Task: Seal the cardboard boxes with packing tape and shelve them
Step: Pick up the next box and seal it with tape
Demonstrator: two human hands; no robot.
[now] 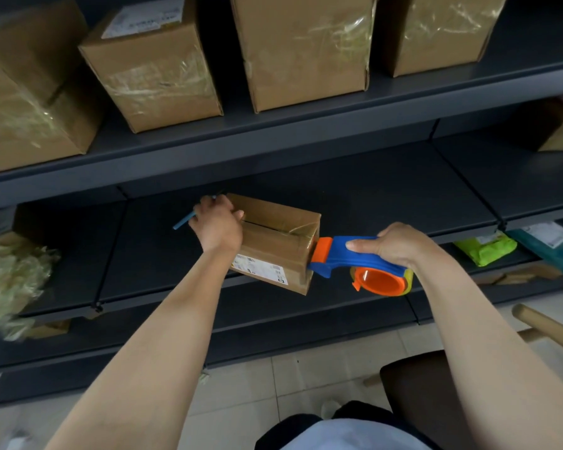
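Observation:
A small cardboard box [275,241] with a white label on its near side lies on the dark lower shelf [387,203]. My left hand [216,224] presses on the box's left end and also holds a thin blue pen [184,220]. My right hand [400,243] grips a blue and orange tape dispenser [355,258], whose orange head touches the box's right end. Clear tape shows on the top right corner of the box.
Several taped cardboard boxes [156,69] stand on the upper shelf [273,134]. A wad of crumpled clear tape [10,277] sits at the left. A green parcel [486,248] and a teal parcel [553,245] lie at the right. A wooden chair [540,323] stands at my right.

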